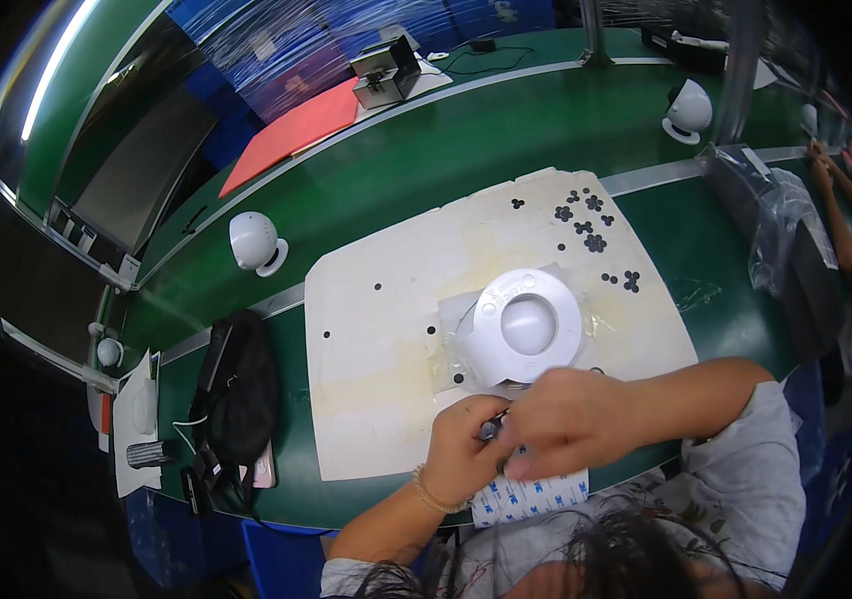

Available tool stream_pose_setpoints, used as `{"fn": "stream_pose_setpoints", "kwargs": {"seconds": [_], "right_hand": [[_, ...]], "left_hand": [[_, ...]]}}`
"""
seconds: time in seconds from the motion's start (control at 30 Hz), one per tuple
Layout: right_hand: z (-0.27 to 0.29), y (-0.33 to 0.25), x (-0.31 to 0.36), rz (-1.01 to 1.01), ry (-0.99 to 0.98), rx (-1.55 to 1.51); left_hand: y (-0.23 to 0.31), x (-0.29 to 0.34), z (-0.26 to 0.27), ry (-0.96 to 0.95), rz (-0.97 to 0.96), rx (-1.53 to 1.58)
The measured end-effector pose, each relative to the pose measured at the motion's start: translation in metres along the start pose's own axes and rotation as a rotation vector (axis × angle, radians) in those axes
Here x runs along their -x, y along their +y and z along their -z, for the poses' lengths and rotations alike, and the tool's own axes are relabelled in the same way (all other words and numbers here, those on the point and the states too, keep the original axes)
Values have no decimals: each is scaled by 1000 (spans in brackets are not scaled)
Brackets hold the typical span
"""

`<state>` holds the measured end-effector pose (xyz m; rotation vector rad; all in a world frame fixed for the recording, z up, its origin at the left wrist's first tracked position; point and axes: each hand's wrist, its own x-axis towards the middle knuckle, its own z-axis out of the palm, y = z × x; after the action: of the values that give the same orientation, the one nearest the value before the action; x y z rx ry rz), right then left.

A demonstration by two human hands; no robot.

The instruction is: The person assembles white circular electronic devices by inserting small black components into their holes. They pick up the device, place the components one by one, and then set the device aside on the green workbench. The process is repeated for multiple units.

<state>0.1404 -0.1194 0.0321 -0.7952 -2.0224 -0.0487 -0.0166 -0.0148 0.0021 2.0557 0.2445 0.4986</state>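
At the near edge of the work mat, my two hands meet. My left hand (461, 446) is closed, its thumb and fingers pressed round a small dark item that I cannot make out. Closed fingers of my right hand (568, 424) touch the left fingertips; what they pinch is hidden. Below the hands is a white backing sheet (536, 499) with blue print; whether a hand holds it is unclear. Just beyond my hands, a white round device lies with its ring base (569, 334) facing up, on thin clear plastic. Small black round pads (595, 243) lie on the mat.
The cream mat (376, 419) covers the table's middle. White ball-shaped devices (253, 243) stand on the green ledge. A black bag (241, 384) lies left, a metal box (384, 77) and red folder (291, 145) behind. At right are a clear plastic bag (770, 225) and another person's arm (845, 220).
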Motion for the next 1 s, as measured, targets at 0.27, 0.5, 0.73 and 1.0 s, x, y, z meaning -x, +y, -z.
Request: {"fn": "stream_pose_setpoints", "kwargs": {"seconds": [0.27,0.5,0.73,1.0], "right_hand": [[27,23,7,-464,359,12],[40,45,-2,-768,411,-333],[42,43,-1,-750,314,-273],[36,42,3,-517,205,237]], "left_hand": [[12,-3,-1,213,-410,-528],[8,-4,-1,161,-420,-632],[9,-1,0,111,-393,-634],[8,-1,-1,115,-387,-628]]}}
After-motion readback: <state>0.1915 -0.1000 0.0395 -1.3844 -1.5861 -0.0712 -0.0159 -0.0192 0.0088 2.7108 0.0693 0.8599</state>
